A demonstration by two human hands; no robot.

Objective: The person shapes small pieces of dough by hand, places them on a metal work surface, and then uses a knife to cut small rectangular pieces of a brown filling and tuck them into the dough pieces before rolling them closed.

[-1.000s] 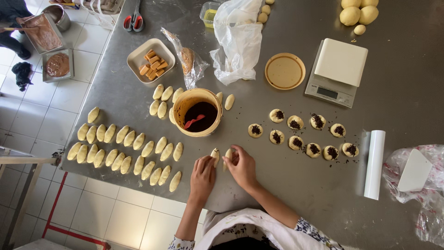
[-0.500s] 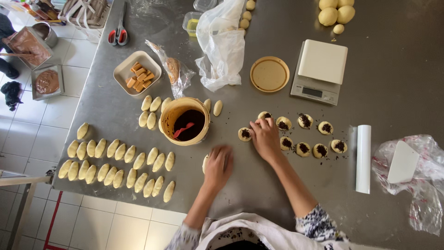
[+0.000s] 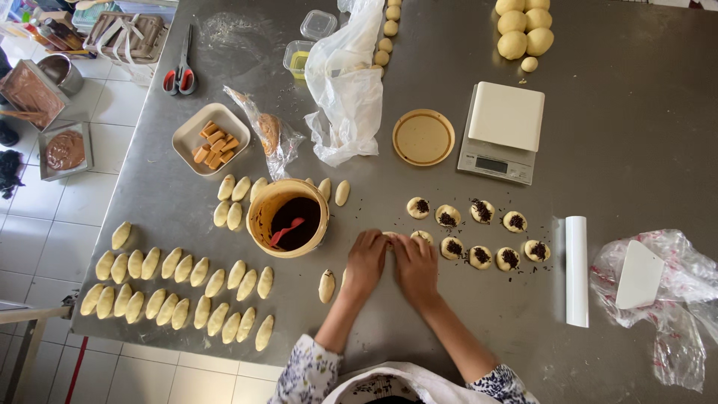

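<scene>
Both hands meet at the middle of the steel worktop (image 3: 613, 150) in the head view: the left hand (image 3: 366, 262) and the right hand (image 3: 416, 265) lie palm down, side by side, fingers bent over a small piece of dough (image 3: 390, 236) that peeks out pale between the fingertips, so each hand is curled on it from its own side. Most of that piece is hidden, so its long axis and which way it points cannot be told. It lies at the left end of the nearer row of flat dough rounds topped with chocolate sprinkles (image 3: 479, 236), two rows running off to the right. Just left of the left hand one shaped oval dough piece (image 3: 327, 286) lies alone, its long axis running near to far, a little tilted. Farther left, a tan round tub (image 3: 263, 203) holds dark chocolate filling with a red spatula (image 3: 286, 231) resting in it. A cream square dish (image 3: 184, 138) beyond holds orange-brown caramel blocks (image 3: 214, 144). Rows of shaped oval dough pieces (image 3: 179, 288) fill the left near part of the worktop, each with its long axis near to far and leaning the same way. A white kitchen scale (image 3: 502, 127) stands beyond the rounds, with a tan round lid (image 3: 423, 138) beside it.
</scene>
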